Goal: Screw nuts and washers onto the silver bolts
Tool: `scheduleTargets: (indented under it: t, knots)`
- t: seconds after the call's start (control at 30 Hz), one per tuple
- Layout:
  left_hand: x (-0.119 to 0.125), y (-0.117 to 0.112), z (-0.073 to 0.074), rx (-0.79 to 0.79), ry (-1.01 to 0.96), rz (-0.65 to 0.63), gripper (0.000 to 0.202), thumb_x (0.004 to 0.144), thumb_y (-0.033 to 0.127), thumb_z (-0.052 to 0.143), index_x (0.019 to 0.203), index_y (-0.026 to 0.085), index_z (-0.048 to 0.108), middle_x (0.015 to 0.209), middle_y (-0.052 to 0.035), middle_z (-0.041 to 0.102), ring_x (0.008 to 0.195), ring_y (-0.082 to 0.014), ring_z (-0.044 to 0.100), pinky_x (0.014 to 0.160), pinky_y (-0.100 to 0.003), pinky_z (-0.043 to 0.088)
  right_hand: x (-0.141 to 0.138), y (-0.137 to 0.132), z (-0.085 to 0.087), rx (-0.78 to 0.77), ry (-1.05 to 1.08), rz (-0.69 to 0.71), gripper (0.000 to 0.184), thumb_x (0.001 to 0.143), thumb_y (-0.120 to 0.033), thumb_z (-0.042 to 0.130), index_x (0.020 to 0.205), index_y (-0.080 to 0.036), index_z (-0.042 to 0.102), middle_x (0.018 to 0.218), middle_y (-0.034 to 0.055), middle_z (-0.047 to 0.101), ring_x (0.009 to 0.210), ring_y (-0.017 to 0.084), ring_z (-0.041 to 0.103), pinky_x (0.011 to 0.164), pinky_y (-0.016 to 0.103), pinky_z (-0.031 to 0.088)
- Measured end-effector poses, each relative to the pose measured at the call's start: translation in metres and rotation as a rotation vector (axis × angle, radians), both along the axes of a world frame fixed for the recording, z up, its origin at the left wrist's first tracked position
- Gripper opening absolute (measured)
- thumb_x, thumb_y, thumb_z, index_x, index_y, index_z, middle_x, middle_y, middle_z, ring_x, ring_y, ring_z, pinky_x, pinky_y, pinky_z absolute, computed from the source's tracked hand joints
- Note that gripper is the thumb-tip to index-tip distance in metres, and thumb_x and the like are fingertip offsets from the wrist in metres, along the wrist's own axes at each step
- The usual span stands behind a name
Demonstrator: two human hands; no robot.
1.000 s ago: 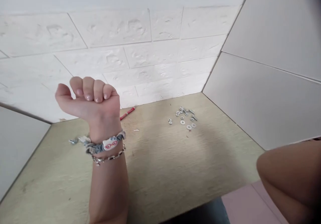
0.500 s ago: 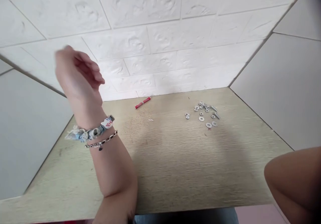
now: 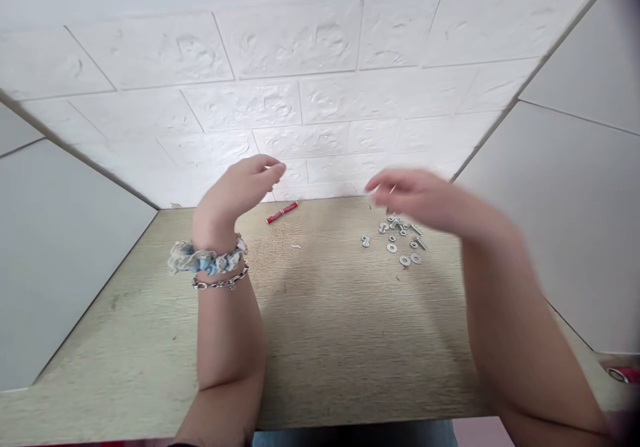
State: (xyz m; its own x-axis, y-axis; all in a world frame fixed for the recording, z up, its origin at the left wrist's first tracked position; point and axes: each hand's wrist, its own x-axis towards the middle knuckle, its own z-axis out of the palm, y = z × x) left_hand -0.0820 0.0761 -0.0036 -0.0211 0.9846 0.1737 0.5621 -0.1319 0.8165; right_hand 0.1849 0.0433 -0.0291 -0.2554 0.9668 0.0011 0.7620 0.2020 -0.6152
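Note:
My left hand (image 3: 239,185) is raised in front of the white wall, bent at the wrist, with its fingers reaching right and nothing visible in them. A fabric scrunchie (image 3: 213,258) and a chain bracelet (image 3: 221,281) circle that wrist. Below its fingertips, a thin red pen-like stick (image 3: 282,213) with a silvery middle band lies on the table. My right hand (image 3: 415,197), slightly blurred, hovers above a group of metal bolts and nuts (image 3: 401,225), fingers apart and pointing left. Flat washers (image 3: 405,261) lie at the near side of that group.
The wood-grain table (image 3: 325,340) meets a white brick-patterned wall (image 3: 320,47) at the back. White panels (image 3: 75,253) stand at both sides. A white scrap (image 3: 296,246) lies near brownish specks. At the right edge, a red cylindrical object (image 3: 624,374) is partly visible.
My left hand has come down and turned to the right. My right hand has entered from the right and is now over the hardware. The view has shifted slightly.

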Motion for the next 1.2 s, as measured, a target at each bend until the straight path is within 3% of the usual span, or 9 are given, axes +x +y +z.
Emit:
scheduleTargets:
  t: [0.1,0.27,0.43,0.53,0.73,0.87,0.93,1.0,1.2]
  knots:
    - [0.022,0.006,-0.009,0.012,0.186,-0.117,0.020,0.081,0.034,0.052,0.085,0.020,0.066,0.084,-0.0055,0.065,0.077,-0.0165,0.056,0.072,-0.026,0.043,-0.020,0.002,-0.029,-0.274,-0.289,-0.002,0.032,0.085,-0.038,0.053,0.109,-0.019,0.061,0.109,0.0084,0.061,0.082,0.018,0.059,0.063,0.028,0.045]
    - [0.063,0.018,-0.058,0.099,0.190,-0.265,0.027,0.086,0.033,0.043,0.090,0.016,0.063,0.084,-0.0046,0.066,0.077,-0.0145,0.057,0.074,-0.027,0.044,-0.028,0.006,-0.086,-0.120,-0.474,-0.006,0.019,0.085,-0.016,0.044,0.092,-0.014,0.061,0.098,0.0115,0.063,0.082,0.019,0.057,0.059,0.026,0.035]
    - [0.086,0.004,-0.125,0.011,0.118,-0.331,0.037,0.085,0.020,0.038,0.118,0.015,0.056,0.096,-0.0051,0.066,0.081,-0.0146,0.059,0.076,-0.028,0.046,-0.023,0.009,-0.111,0.062,-0.130,-0.012,0.019,0.083,-0.010,0.043,0.077,-0.015,0.060,0.084,0.0062,0.066,0.078,0.015,0.056,0.066,0.025,0.036]
    - [0.087,-0.007,-0.147,-0.005,0.112,-0.446,0.048,0.082,0.012,0.038,0.128,0.014,0.051,0.112,-0.0077,0.064,0.097,-0.0162,0.058,0.089,-0.030,0.043,-0.027,0.008,-0.119,0.154,0.201,-0.045,0.014,0.084,-0.018,0.049,0.083,-0.017,0.063,0.086,0.0023,0.067,0.078,0.013,0.057,0.072,0.025,0.039]
    - [0.086,-0.012,-0.158,0.026,-0.029,-0.506,0.036,0.086,0.025,0.047,0.118,0.018,0.061,0.103,-0.0052,0.068,0.085,-0.0153,0.059,0.079,-0.028,0.045,-0.034,0.007,-0.135,0.035,0.694,-0.176,0.018,0.077,-0.032,0.056,0.085,-0.017,0.062,0.077,0.0021,0.065,0.070,0.013,0.058,0.070,0.028,0.044]
    - [0.087,-0.008,-0.167,-0.054,-0.185,-0.453,0.033,0.086,0.030,0.050,0.114,0.019,0.064,0.090,-0.0038,0.069,0.079,-0.0135,0.059,0.074,-0.026,0.045,-0.026,0.012,-0.133,-0.067,0.829,-0.175,0.030,0.073,-0.038,0.059,0.093,-0.015,0.061,0.075,0.0026,0.063,0.066,0.012,0.057,0.067,0.029,0.046]
    - [0.086,-0.006,-0.171,-0.111,-0.276,-0.363,0.036,0.084,0.031,0.053,0.115,0.016,0.063,0.090,-0.0050,0.068,0.075,-0.0124,0.057,0.070,-0.025,0.044,-0.012,0.015,-0.124,-0.028,0.741,-0.203,0.035,0.075,-0.040,0.057,0.100,-0.017,0.060,0.080,0.0027,0.063,0.065,0.011,0.055,0.064,0.028,0.045]
    - [0.084,-0.004,-0.171,-0.168,-0.344,-0.278,0.037,0.083,0.032,0.056,0.115,0.015,0.062,0.091,-0.0060,0.067,0.072,-0.0112,0.056,0.067,-0.024,0.044,0.010,0.017,-0.111,0.010,0.495,-0.266,0.029,0.075,-0.041,0.057,0.091,-0.018,0.063,0.083,0.0029,0.063,0.067,0.011,0.054,0.061,0.026,0.041]
    - [0.079,0.001,-0.167,-0.303,-0.599,-0.109,0.026,0.082,0.025,0.056,0.105,0.016,0.064,0.094,-0.0054,0.066,0.065,-0.0070,0.053,0.061,-0.020,0.042,0.060,0.010,-0.088,-0.391,-0.158,-0.142,0.015,0.068,-0.030,0.063,0.079,-0.019,0.066,0.080,0.0026,0.064,0.067,0.014,0.054,0.056,0.025,0.037]
